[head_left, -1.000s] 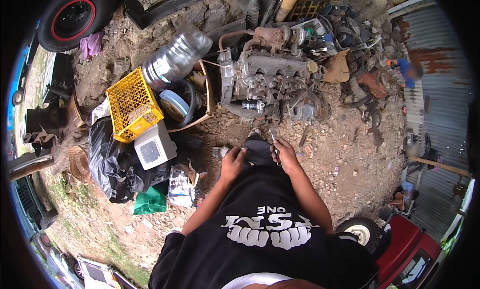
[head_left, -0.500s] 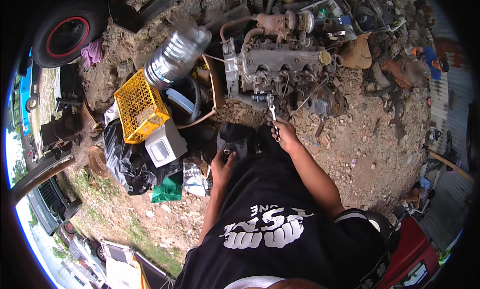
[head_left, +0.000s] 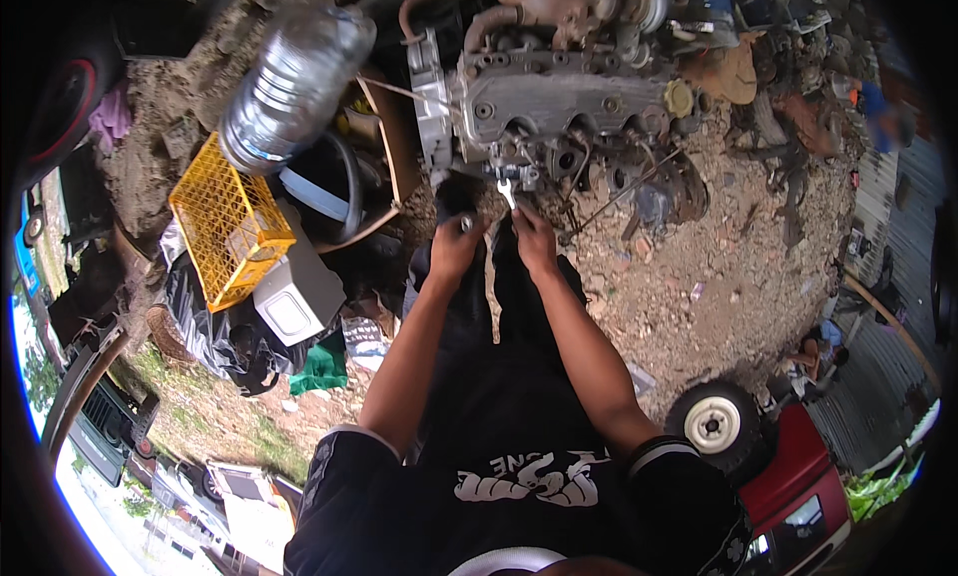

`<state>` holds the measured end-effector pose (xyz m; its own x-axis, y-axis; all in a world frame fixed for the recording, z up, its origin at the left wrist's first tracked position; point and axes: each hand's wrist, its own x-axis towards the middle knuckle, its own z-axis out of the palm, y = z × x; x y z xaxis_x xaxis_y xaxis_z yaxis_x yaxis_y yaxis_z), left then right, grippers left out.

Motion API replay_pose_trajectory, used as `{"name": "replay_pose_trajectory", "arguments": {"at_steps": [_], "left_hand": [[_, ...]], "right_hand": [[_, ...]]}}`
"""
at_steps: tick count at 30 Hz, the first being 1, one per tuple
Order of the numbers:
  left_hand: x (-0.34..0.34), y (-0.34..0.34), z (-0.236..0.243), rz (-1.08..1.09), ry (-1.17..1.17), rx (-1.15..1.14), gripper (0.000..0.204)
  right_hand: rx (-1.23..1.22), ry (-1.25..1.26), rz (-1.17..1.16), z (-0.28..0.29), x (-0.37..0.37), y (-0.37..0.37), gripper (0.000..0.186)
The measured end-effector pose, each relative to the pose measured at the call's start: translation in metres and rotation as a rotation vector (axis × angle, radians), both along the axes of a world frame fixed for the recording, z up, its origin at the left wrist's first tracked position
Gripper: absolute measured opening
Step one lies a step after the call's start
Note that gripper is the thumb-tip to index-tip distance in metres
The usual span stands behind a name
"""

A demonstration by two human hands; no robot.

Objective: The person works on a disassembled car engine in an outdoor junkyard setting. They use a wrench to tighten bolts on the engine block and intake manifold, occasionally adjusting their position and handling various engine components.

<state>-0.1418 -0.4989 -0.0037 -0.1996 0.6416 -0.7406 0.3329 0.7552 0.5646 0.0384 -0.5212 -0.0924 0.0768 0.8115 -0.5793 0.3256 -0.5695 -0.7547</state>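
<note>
Yellow crate sits at left; next, the left hand grips a small metal piece, blurred beyond identification. Wrench, lower end concealed in the grasp of the right hand, overlaps the engine at its near side (contact unconfirmed). Since the preceding frame, the left hand has drawn near the right.

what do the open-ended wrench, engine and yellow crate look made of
Open-ended wrench: likely steel, smooth, from its bright shine. Engine: probably cast metal, matte, its bare housing dull grey. Yellow crate: apparently moulded plastic, evenly coloured, regular lattice.
</note>
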Motion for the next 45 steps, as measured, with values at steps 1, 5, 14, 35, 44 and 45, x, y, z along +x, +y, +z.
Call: {"name": "replay_pose_trajectory", "arguments": {"at_steps": [1,5,14,35,44,45], "left_hand": [[-0.001,0.015,-0.006,0.109,-0.067,0.032,0.038],[0.013,0.056,-0.063,0.307,-0.107,0.15,0.031],[-0.008,0.089,-0.102,0.072,-0.066,-0.104,0.043],[-0.015,0.113,-0.09,0.142,-0.207,-0.061,0.046],[-0.011,0.105,-0.112,0.256,-0.262,-0.07,0.031],[-0.011,0.103,-0.119,0.241,-0.254,-0.105,0.03]], "right_hand": [[-0.023,-0.052,0.045,0.02,-0.014,0.025,0.032],[0.029,-0.201,0.059,0.017,-0.027,0.051,0.033],[0.077,-0.303,0.03,0.024,-0.047,0.059,0.032],[-0.538,0.688,-0.682,0.031,-0.039,0.086,0.038],[-0.137,-0.638,0.094,0.058,-0.068,0.109,0.027],[-0.148,-0.708,0.152,0.06,-0.072,0.109,0.027]]}}
